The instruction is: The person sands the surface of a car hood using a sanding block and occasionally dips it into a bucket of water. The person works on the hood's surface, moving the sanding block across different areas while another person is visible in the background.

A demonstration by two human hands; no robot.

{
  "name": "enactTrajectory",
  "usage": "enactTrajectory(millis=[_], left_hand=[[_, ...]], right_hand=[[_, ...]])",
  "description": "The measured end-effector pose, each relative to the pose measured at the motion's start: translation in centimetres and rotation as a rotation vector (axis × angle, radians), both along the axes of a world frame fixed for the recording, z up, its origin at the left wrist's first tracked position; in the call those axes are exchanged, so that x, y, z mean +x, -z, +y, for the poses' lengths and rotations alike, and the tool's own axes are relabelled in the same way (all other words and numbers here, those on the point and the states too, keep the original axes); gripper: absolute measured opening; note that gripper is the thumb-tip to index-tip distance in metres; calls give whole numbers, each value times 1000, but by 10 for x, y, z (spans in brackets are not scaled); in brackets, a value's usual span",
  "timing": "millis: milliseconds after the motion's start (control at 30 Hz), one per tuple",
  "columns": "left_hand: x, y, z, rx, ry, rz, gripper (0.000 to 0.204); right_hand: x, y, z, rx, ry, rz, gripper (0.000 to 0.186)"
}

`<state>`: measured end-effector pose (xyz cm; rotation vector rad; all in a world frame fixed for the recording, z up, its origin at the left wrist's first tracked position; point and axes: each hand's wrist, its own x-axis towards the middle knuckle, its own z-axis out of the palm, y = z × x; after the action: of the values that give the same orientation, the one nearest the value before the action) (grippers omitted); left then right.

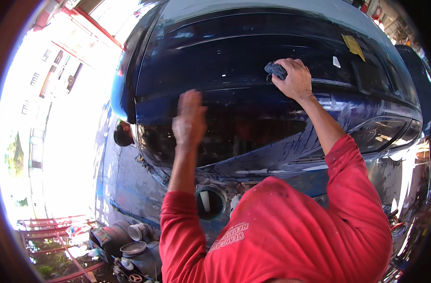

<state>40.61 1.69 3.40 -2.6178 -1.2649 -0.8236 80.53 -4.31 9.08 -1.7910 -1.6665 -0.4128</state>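
A dark blue car (215, 61) fills the view ahead, its roof streaked with pale smears and dotted with a few white specks. Bunched in my right hand (294, 79) is a dark grey cloth (276, 70), held at the roof, right of the middle. My left hand (189, 120) is blurred by motion over the roof's near edge, above the dark side window (253, 134). Its fingers look stretched out, with nothing seen in them. Farther right on the roof lie a yellow sheet (353, 47) and a small white piece (336, 62).
Below the car's side stands a round bucket (211, 203) with a pale object in it. Several containers, among them a lidded can (134, 249), crowd the floor at the lower left near red metal bars (60, 236). Bright daylight washes out the left side.
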Motion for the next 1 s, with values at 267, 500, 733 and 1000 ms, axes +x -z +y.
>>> enactTrajectory(millis=[267, 500, 733, 1000], left_hand=[[77, 4, 33, 10, -56, -233, 38], [38, -39, 84, -107, 32, -219, 37], [133, -18, 28, -37, -95, -142, 46], [-22, -21, 92, -52, -334, -220, 42]], right_hand=[[-3, 4, 11, -24, 86, -8, 41], [38, -4, -10, -47, 160, 37, 39], [49, 11, -9, -6, 246, -31, 41], [45, 13, -17, 41, 283, -56, 43]])
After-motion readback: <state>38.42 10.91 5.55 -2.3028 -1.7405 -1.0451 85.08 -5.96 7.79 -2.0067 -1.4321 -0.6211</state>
